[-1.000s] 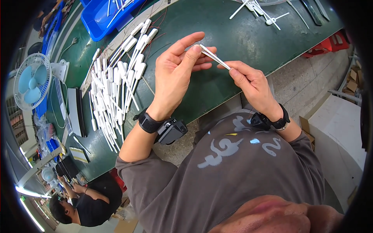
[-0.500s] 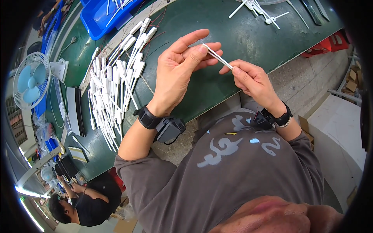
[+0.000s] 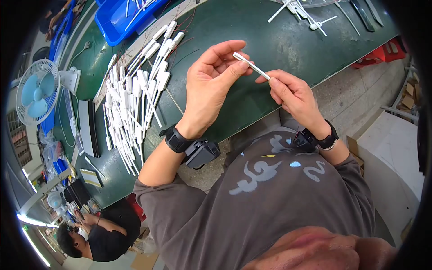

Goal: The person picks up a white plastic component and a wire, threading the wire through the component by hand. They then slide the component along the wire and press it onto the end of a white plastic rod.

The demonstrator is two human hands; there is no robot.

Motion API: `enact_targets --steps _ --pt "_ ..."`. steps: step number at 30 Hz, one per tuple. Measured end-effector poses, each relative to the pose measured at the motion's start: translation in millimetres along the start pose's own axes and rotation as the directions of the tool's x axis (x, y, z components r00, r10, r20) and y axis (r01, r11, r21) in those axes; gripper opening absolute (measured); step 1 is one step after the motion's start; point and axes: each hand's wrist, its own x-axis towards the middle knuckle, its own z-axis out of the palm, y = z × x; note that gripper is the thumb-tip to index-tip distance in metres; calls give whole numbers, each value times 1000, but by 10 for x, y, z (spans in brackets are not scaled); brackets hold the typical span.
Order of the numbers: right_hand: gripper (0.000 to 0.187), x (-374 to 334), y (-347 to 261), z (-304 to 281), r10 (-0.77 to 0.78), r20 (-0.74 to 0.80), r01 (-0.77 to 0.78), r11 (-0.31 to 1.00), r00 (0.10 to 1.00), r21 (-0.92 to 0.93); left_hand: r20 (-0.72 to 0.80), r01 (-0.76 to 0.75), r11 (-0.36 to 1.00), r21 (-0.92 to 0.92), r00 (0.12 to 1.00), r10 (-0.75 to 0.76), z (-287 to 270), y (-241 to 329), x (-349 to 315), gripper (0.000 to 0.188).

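Between my two hands, above the green table, is a pair of thin white sticks (image 3: 257, 69) lying side by side, tilted down to the right. My left hand (image 3: 208, 83) pinches their far end with the thumb against the fingers, the forefinger raised off them. With thumb and forefinger, my right hand (image 3: 294, 95) grips the near end, which its fingers partly hide. Left of my left hand lies a loose heap of white plastic sticks (image 3: 135, 96) with wider paddle-like ends, some with thin red wires.
A blue tray (image 3: 104, 28) with a few white sticks stands at the far left of the green table (image 3: 252, 22). More white pieces (image 3: 302, 10) lie at the far right beside dark flat tools (image 3: 361, 14). A fan (image 3: 37, 92) stands left; a co-worker (image 3: 105, 236) sits lower left.
My left thumb and fingers have shifted slightly down and right along the sticks, so more of their far end shows. My right hand has hardly moved.
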Motion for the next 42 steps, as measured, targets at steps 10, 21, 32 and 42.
enact_targets --steps 10,21,32,42 --pt "21 -35 -63 52 -353 -149 228 820 924 -526 -32 -73 988 137 996 78 87 92 -83 34" --pt "19 26 -90 -59 -395 -93 296 805 914 -514 15 -150 976 155 989 150 74 130 -71 37" --pt "30 14 -67 -104 10 72 -14 998 997 58 75 -51 979 195 996 37 56 73 -30 46" --pt "28 -5 -15 27 -81 17 82 993 997 -90 25 27 1000 5 999 -28 88 11 -85 44"
